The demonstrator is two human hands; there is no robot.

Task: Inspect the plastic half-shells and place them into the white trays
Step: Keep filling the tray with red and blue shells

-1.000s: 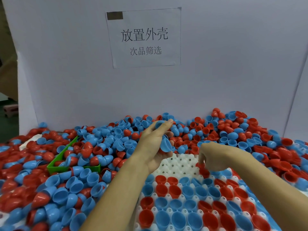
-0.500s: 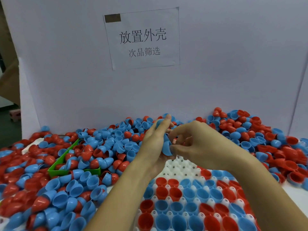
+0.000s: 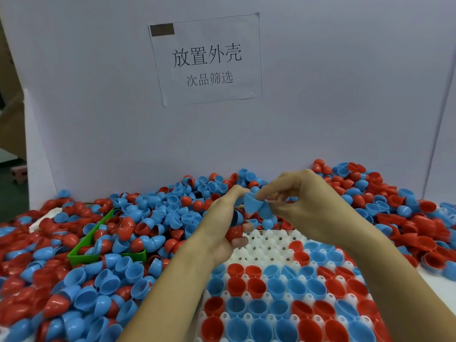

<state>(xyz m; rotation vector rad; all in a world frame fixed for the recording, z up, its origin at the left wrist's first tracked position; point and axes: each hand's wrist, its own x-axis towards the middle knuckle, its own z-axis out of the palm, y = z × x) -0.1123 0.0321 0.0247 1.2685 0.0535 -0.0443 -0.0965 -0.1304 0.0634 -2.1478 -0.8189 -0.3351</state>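
Both hands meet above the far end of the white tray [image 3: 269,243]. My right hand [image 3: 313,208] pinches a blue half-shell [image 3: 253,203] between thumb and fingers. My left hand [image 3: 222,225] is curled around several shells, among them a red half-shell [image 3: 234,233] and a blue one; its fingertips touch the pinched blue shell. The tray's nearer rows hold red and blue shells, open side up. Its far rows show bare white pegs.
Loose red and blue half-shells [image 3: 153,213] are heaped all around the tray, to the left, behind and to the right. A green bin [image 3: 98,256] with shells stands at the left. A white board with a paper sign [image 3: 207,60] closes off the back.
My right hand came up from the tray's right side to my left hand and took a blue half-shell between its fingers. The left hand stayed in place, holding its shells.
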